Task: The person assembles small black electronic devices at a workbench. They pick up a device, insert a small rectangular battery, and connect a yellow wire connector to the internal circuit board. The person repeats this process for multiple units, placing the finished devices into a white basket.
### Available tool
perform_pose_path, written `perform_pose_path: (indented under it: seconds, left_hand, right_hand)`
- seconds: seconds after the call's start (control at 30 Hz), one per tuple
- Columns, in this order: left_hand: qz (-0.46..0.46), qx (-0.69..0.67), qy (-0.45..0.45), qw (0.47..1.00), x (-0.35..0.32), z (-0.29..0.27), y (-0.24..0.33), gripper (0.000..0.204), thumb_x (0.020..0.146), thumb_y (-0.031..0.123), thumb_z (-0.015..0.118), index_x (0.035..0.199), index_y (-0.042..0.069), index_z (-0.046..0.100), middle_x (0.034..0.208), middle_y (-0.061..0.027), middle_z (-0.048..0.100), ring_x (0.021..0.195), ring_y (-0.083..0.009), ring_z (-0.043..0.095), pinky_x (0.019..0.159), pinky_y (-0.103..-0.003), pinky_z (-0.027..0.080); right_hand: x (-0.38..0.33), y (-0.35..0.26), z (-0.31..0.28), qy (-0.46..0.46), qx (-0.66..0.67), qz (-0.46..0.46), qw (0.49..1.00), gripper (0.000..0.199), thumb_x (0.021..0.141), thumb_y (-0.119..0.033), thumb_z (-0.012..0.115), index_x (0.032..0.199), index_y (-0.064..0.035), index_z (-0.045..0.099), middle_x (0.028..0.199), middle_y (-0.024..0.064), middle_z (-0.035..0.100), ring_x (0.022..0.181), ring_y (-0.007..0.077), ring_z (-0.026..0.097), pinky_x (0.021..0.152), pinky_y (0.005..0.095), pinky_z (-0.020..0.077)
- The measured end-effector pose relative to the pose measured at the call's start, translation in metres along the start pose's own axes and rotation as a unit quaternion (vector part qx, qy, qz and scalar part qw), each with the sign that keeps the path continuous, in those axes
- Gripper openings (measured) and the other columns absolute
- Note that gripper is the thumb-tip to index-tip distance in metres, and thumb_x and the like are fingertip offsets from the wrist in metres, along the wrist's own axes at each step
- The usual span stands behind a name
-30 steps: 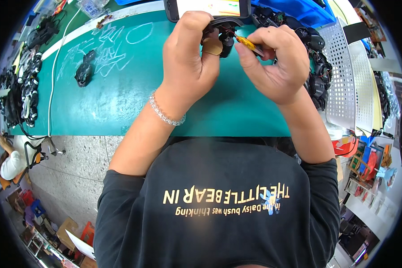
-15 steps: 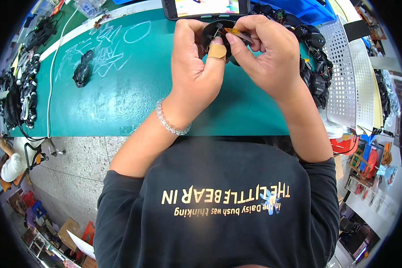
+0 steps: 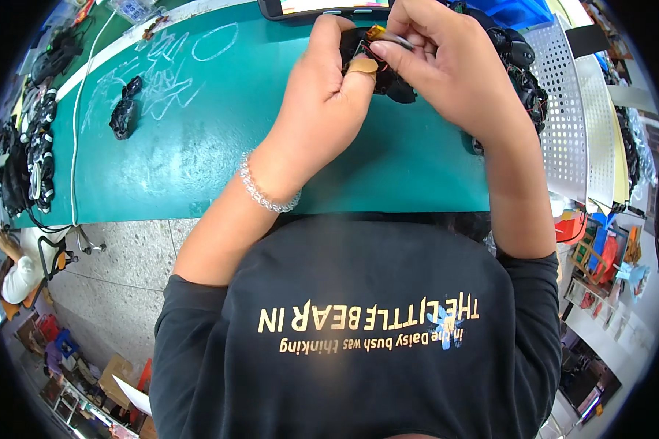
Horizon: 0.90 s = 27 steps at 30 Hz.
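Note:
My left hand is closed around a black plastic housing near the far edge of the table. Thin red wires show inside it, and a tan bandage wraps my left thumb. Close above the housing, my right hand pinches a small flat silver battery with a yellow-orange taped end. The fingers hide part of both things. Off to the left, a black plastic part lies alone on the green table mat.
A phone with a lit screen stands beyond my hands. Black wired housings pile up at the right, beside a perforated white basket and a blue bin. Black cables lie at far left. Another person sits at lower left.
The view has shifted a little. My right hand has tilted and moved slightly up and right relative to the housing, with the battery still pinched. The left hand keeps its hold.

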<state>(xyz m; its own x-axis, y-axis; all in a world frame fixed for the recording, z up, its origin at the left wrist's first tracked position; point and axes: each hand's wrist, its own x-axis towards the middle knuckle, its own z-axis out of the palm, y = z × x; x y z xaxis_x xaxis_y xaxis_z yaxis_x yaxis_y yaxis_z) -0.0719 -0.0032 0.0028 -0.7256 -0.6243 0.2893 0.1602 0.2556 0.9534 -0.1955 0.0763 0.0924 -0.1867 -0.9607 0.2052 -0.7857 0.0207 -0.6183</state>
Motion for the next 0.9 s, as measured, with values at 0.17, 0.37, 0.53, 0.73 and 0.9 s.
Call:
perform_pose_path:
  seconds: [0.17, 0.37, 0.53, 0.73, 0.9]
  left_hand:
    - [-0.086, -0.066, -0.007, 0.994, 0.002, -0.003, -0.005, 0.026, 0.087, 0.012, 0.042, 0.112, 0.004, 0.045, 0.094, -0.0041, 0.059, 0.078, -0.0078, 0.055, 0.063, -0.021, 0.044]
    - [-0.18, -0.083, 0.001, 0.98, 0.001, -0.006, 0.003, 0.024, 0.088, 0.014, 0.044, 0.111, 0.007, 0.048, 0.097, -0.003, 0.06, 0.083, -0.0086, 0.059, 0.066, -0.021, 0.045]
    - [-0.198, -0.13, -0.001, 0.972, 0.0, -0.003, 0.001, 0.02, 0.09, 0.014, 0.044, 0.109, 0.008, 0.05, 0.096, -0.0025, 0.06, 0.083, -0.0093, 0.059, 0.066, -0.021, 0.046]
    - [-0.188, -0.155, -0.015, 0.97, -0.001, -0.002, -0.003, 0.02, 0.09, 0.013, 0.043, 0.107, 0.005, 0.05, 0.094, -0.0044, 0.06, 0.079, -0.0097, 0.057, 0.063, -0.022, 0.044]
    - [-0.211, -0.182, -0.03, 0.96, -0.002, -0.004, -0.007, 0.021, 0.088, 0.01, 0.043, 0.106, 0.003, 0.05, 0.091, -0.0053, 0.058, 0.072, -0.0098, 0.053, 0.06, -0.022, 0.041]
  right_hand:
    - [0.009, -0.007, -0.01, -0.081, 0.029, 0.141, 0.986, 0.009, 0.085, -0.006, 0.055, 0.083, 0.0014, 0.05, 0.062, 0.0139, 0.055, 0.057, 0.0239, 0.054, 0.053, 0.0326, 0.0411]
    - [0.013, -0.002, -0.014, -0.128, 0.067, 0.129, 0.981, 0.009, 0.086, -0.004, 0.052, 0.081, 0.0029, 0.05, 0.06, 0.0106, 0.051, 0.056, 0.0164, 0.048, 0.054, 0.031, 0.0403]
    - [0.009, 0.007, -0.012, -0.12, 0.105, 0.113, 0.981, 0.01, 0.085, -0.003, 0.052, 0.077, 0.0034, 0.05, 0.059, 0.0085, 0.049, 0.055, 0.0124, 0.045, 0.052, 0.0296, 0.0387]
    - [0.009, 0.003, -0.013, -0.127, 0.104, 0.138, 0.977, 0.011, 0.084, -0.004, 0.053, 0.077, 0.0035, 0.051, 0.059, 0.0086, 0.049, 0.054, 0.0125, 0.045, 0.05, 0.0299, 0.038]
    - [0.003, 0.017, 0.001, -0.096, 0.099, 0.112, 0.984, 0.009, 0.083, -0.004, 0.054, 0.078, 0.0031, 0.05, 0.059, 0.0121, 0.05, 0.054, 0.0174, 0.047, 0.052, 0.0326, 0.0393]
